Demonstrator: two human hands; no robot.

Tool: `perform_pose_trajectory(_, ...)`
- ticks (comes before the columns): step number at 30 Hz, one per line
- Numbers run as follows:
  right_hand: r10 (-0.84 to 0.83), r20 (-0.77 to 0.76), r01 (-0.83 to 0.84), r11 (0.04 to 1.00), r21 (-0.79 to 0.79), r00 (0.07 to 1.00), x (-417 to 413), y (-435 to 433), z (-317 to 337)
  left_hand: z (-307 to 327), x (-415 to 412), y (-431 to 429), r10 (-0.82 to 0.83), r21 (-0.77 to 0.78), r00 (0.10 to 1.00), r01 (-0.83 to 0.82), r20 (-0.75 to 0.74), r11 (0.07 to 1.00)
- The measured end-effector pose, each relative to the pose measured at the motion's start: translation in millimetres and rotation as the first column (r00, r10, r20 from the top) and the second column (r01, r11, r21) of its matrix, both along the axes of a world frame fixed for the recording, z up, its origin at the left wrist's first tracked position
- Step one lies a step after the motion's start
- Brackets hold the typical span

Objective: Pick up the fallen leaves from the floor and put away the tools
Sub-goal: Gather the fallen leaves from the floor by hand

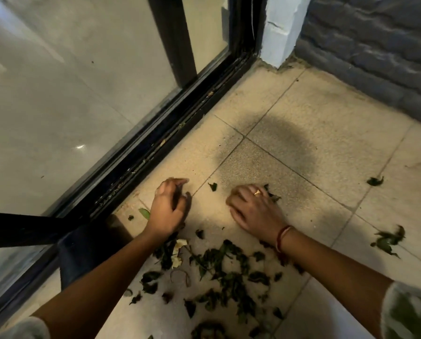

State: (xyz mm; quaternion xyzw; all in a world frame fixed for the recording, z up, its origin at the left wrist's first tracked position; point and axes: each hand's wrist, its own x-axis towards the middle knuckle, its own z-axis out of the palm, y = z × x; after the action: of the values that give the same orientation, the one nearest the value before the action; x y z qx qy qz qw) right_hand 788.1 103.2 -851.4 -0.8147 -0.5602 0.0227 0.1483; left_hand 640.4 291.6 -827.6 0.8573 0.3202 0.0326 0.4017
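Beige tiled floor (314,113) beside a black door track (155,152); left hand (170,206) curls its fingers round leaves (214,259); right hand (253,209) presses spread fingers on others.

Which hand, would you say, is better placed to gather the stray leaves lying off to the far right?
The right hand: it lies nearer those stray leaves, while the left hand sits by the door track.

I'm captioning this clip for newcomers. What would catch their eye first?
Two bare hands, the left hand and the right hand with a ring, reach down to the pale floor tiles mid-frame. Below them lies a scatter of dark green leaves, with stray leaves off to the right. A black door track runs diagonally on the left.
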Motion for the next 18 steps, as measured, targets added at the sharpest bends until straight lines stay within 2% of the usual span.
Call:
perform_pose_trajectory(2, -0.199, -0.008, 0.199, 0.980, -0.027, 0.980, 9.8, -0.9, 2.7, 2.1, 9.8, -12.2, -0.056, 0.038, 0.998, 0.055, 0.012, 0.998)
perform_pose_trajectory(4, -0.372, -0.065, 0.363, 0.924, -0.123, 0.926, 18.7, -5.3, 0.2, 1.3, 16.0, -22.0, -0.114, 0.052, 0.993, 0.116, -0.028, 0.992)
perform_pose_trajectory(6, -0.452, -0.129, 0.421, 0.883, -0.209, 0.883, 20.5, -14.8, -5.6, -4.7, 20.9, -27.6, -0.194, 0.075, 0.974, 0.203, -0.120, 0.976)
perform_pose_trajectory(7, -0.413, -0.166, 0.376, 0.901, -0.216, 0.895, 17.6, -19.4, -7.7, -9.0, 24.5, -29.0, -0.226, 0.098, 0.959, 0.245, -0.171, 0.965)
perform_pose_trajectory(10, -0.161, -0.332, 0.119, 0.983, -0.143, 0.929, -0.7, -30.0, -5.8, -16.1, 41.4, -32.4, -0.306, 0.191, 0.918, 0.357, -0.251, 0.914)
perform_pose_trajectory(12, -0.138, -0.381, 0.126, 0.990, -0.057, 0.914, -2.7, -42.9, 0.4, -20.1, 51.7, -39.8, -0.393, 0.213, 0.875, 0.457, -0.284, 0.864)
perform_pose_trajectory(15, -0.375, -0.466, 0.430, 0.903, 0.012, 0.801, 23.9, -73.2, 12.0, -26.0, 62.5, -62.2, -0.529, 0.209, 0.804, 0.586, -0.270, 0.783)
perform_pose_trajectory(18, -0.613, -0.388, 0.671, 0.742, 0.019, 0.688, 65.8, -112.4, 16.2, -29.2, 78.9, -88.3, -0.675, 0.210, 0.716, 0.697, -0.175, 0.685)
